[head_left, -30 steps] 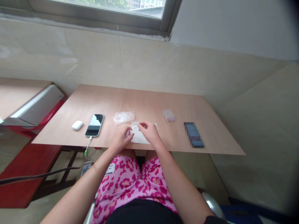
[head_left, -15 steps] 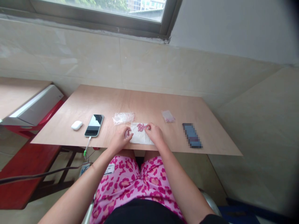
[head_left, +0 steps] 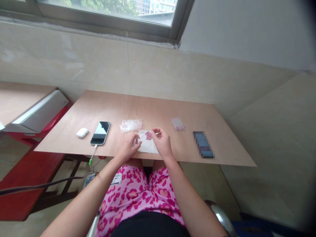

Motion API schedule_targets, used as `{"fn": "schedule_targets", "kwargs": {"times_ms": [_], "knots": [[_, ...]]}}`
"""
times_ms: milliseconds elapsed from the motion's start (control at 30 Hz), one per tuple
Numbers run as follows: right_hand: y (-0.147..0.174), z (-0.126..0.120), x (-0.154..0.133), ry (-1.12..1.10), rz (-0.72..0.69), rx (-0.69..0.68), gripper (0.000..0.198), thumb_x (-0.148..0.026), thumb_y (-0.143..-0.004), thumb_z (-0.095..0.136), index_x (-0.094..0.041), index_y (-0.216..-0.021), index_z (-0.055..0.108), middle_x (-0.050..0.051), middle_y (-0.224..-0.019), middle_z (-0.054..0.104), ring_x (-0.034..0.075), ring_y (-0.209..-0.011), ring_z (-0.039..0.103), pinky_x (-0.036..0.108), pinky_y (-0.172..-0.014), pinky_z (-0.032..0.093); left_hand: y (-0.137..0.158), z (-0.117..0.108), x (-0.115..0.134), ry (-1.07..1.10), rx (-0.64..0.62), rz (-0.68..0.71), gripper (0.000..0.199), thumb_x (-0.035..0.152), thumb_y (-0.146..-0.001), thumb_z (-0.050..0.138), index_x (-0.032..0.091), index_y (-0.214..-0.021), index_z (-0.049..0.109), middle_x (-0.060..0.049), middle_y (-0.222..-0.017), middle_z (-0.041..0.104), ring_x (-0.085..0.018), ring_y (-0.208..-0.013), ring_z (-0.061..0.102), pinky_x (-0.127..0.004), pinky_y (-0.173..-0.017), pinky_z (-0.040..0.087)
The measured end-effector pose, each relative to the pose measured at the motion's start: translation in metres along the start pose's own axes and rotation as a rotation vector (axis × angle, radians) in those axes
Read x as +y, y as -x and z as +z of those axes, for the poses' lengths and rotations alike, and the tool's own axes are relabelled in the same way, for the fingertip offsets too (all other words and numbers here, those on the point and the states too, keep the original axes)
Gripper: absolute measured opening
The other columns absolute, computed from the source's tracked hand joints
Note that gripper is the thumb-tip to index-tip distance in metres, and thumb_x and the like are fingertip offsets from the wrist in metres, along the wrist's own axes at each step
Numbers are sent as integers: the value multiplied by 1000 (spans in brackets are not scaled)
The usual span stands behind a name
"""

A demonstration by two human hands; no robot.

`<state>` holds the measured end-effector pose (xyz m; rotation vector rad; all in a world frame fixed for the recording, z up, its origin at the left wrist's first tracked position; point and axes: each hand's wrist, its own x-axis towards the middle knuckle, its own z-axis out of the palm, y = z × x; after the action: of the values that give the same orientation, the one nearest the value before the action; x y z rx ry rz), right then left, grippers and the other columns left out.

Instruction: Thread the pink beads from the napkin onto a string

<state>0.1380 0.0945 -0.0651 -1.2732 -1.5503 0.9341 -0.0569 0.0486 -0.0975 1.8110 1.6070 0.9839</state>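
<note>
A small heap of pink beads (head_left: 148, 135) lies on a white sheet (head_left: 145, 147), perhaps tissue, near the table's front edge. Over the right part of the sheet, my right hand (head_left: 161, 141) has its thumb and forefinger drawn together beside the beads; whatever is between the tips is too small to make out. At the sheet's left edge my left hand (head_left: 128, 145) curls round a small clear plastic piece (head_left: 135, 141), whose exact kind I cannot tell. Behind the left hand is a crumpled clear plastic bag (head_left: 131, 125).
A small clear bag with pink bits (head_left: 177, 124) lies right of the sheet, with a dark pixelated phone (head_left: 203, 144) further right. On the left are a phone (head_left: 100, 133) on a charging cable (head_left: 93, 153) and a white earbud case (head_left: 82, 132). The wall (head_left: 153, 75) stands behind the table.
My right hand has shifted slightly left and up, now covering the heap's right side. My left hand keeps its place with the clear piece. The whole view has moved a little.
</note>
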Motion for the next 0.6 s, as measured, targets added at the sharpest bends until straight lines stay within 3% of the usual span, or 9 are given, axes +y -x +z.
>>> {"fn": "schedule_targets", "kwargs": {"times_ms": [100, 167, 333, 467, 600], "knots": [[12, 12, -23, 10, -115, -146, 18, -34, -91, 65, -21, -102, 71, 4, -98, 76, 17, -74, 68, 27, -71, 54, 1, -1, 6, 42, -26, 1, 21, 35, -97, 59, 21, -112, 64, -3, -91, 67, -20, -81, 63, -34, -77, 49], [15, 13, -27, 43, -117, -149, 15, -33, -91, 66, -22, -98, 72, 4, -98, 77, 17, -74, 68, 28, -73, 54, 1, -4, 11, 70, -50, -8, 24, 39, -98, 59, 21, -113, 65, -4, -94, 69, -21, -83, 65, -35, -78, 50], [10, -8, -13, 40, -34, -175, 18, -36, -91, 65, -20, -92, 72, 5, -93, 77, 16, -69, 66, 28, -66, 53, 4, -18, 35, 228, -136, -28, 31, 46, -102, 54, 22, -112, 71, -7, -111, 74, -25, -102, 69, -38, -92, 53], [13, -28, -10, -20, 37, -357, 24, -39, -90, 67, -19, -101, 74, 4, -89, 74, 15, -66, 63, 25, -58, 51, 7, -25, 55, 367, -334, -9, 42, 50, -107, 43, 24, -103, 76, -6, -112, 77, -25, -110, 69, -40, -104, 51], [25, -41, -14, -214, 159, -568, 28, -43, -92, 66, -18, -103, 72, 1, -72, 67, 14, -61, 60, 22, -50, 46, 12, -24, 65, 451, -481, 5, 49, 50, -109, 36, 26, -103, 79, -7, -107, 77, -24, -108, 69, -42, -106, 52]]}}
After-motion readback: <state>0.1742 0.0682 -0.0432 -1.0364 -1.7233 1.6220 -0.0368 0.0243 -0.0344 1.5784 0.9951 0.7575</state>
